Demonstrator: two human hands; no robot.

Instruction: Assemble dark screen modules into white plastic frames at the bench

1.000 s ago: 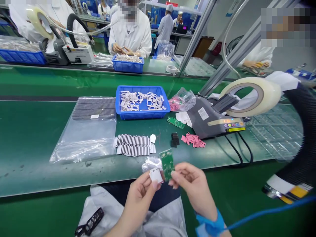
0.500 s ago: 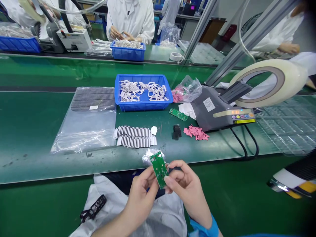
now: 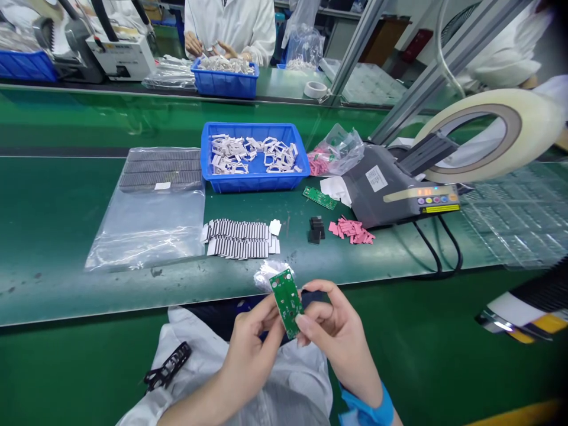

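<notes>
A green circuit board (image 3: pixel 286 300) is held up in front of my lap, tilted, its far end near the table's front edge. My left hand (image 3: pixel 255 340) grips its left edge between thumb and fingers. Thumb and fingers of my right hand (image 3: pixel 332 331) pinch the lower right edge, with the index finger raised a little off it. Just beyond the board lies crumpled clear plastic (image 3: pixel 267 273). Farther up the table are overlapping rows of black-and-white pieces (image 3: pixel 239 239), a few black pads (image 3: pixel 316 229) and a pile of pink pieces (image 3: pixel 352 229).
A blue bin (image 3: pixel 255 182) holds white plastic frames. Left of it lies a clear bag (image 3: pixel 146 216) with dark strips. A second green board (image 3: pixel 320 197) rests near the grey tape dispenser (image 3: pixel 384 189) and its large tape roll (image 3: pixel 526 136). Across the line sits a person in white (image 3: pixel 231 29).
My view has shifted slightly, so the table things appear a little higher. Both hands keep hold of the board in nearly the same pose; the right index finger has lifted slightly.
</notes>
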